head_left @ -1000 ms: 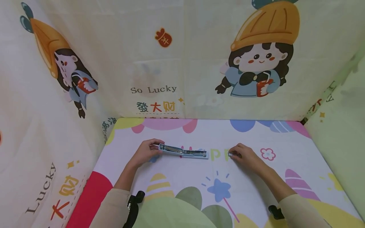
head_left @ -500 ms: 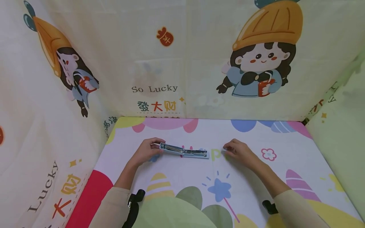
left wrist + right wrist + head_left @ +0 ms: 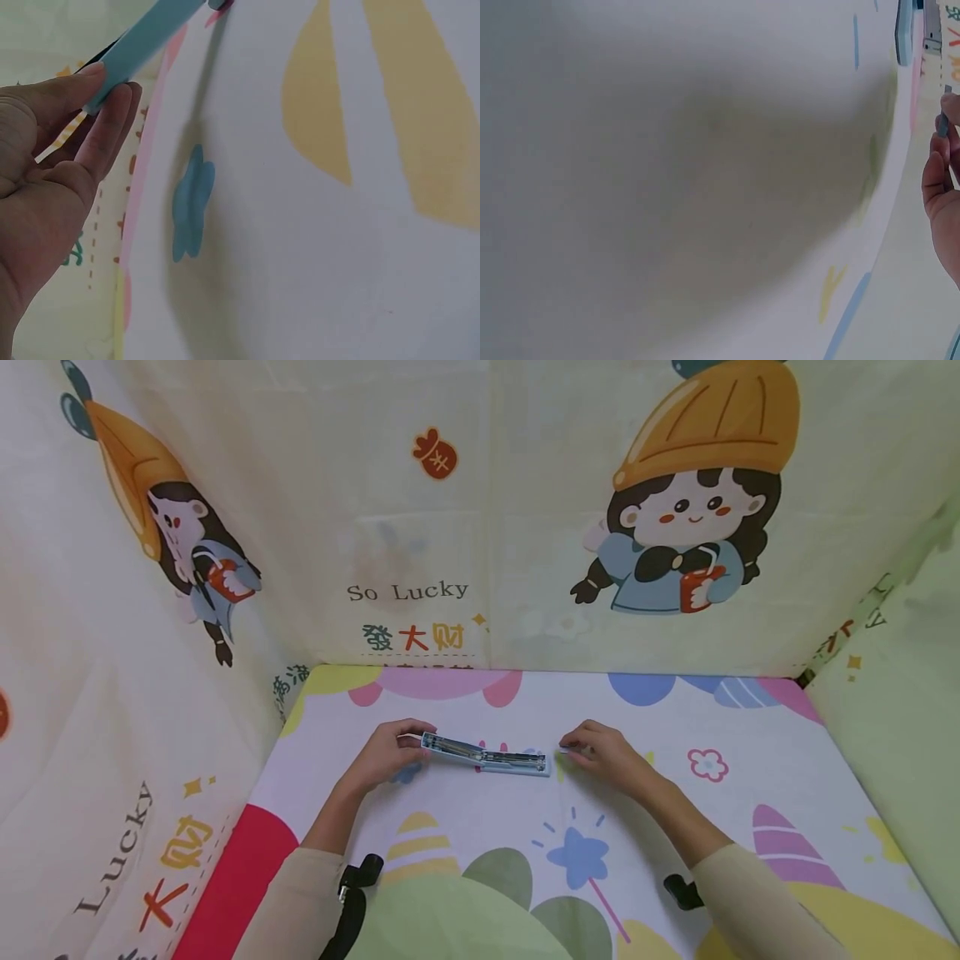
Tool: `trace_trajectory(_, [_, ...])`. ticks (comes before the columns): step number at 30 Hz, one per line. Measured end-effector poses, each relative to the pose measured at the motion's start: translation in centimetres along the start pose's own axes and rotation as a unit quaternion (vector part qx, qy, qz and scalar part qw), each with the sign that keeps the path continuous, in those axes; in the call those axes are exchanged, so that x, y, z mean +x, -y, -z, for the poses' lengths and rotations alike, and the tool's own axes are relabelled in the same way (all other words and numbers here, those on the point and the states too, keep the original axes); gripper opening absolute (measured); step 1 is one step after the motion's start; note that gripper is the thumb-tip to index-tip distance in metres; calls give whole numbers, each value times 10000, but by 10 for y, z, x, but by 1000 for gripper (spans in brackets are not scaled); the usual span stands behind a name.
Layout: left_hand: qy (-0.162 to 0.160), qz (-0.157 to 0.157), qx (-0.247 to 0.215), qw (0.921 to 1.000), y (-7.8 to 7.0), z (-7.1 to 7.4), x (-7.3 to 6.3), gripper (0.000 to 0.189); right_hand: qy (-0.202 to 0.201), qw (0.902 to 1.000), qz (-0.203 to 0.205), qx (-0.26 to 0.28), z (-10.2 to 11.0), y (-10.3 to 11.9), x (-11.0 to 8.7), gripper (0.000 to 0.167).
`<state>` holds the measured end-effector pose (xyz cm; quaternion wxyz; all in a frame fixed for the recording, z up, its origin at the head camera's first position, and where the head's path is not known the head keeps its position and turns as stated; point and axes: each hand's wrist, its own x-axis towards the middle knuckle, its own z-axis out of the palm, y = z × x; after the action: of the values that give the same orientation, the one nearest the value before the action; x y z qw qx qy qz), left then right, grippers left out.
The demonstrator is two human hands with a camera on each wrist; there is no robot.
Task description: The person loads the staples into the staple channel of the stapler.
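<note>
A light blue stapler (image 3: 517, 766) is opened out, its metal inside facing up, its right part down on the table and its left part tilted up. My left hand (image 3: 386, 756) pinches the raised left end between thumb and fingers. In the left wrist view, the blue outer side of the stapler (image 3: 146, 49) runs up from the thumb and fingertips of that hand (image 3: 56, 142). Just right of the stapler's lower end, my right hand (image 3: 611, 762) pinches a small grey strip of staples (image 3: 943, 124) above the table, partly hidden by the fingertips.
The table is covered with a white printed cloth (image 3: 495, 814) with coloured shapes. Cream curtains (image 3: 525, 635) printed with cartoon figures stand behind it and on both sides. A black wrist strap (image 3: 351, 902) is on the left sleeve.
My right hand has moved left with the staple strip, closing in on the stapler's right end. The left hand and the stapler have stayed almost in place.
</note>
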<state>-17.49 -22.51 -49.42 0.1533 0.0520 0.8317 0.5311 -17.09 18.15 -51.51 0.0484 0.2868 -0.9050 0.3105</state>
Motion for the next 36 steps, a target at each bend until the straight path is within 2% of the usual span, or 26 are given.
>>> trace_trajectory(5, [25, -38, 47, 10000, 0, 1, 0, 41, 148, 9999, 39, 28, -5, 10, 10, 20])
trace_trajectory(16, [-40, -28, 170, 9998, -3, 2, -1, 40, 908, 9948, -393, 228, -18, 27, 34, 22])
trace_trajectory(25, [-23, -101, 212, 9997, -5, 1, 1, 39, 1073, 9937, -229, 217, -24, 42, 48, 22])
trace_trajectory(36, [15, -162, 301, 9994, -9, 2, 2, 37, 980, 9947, 21, 309, -38, 47, 52, 21])
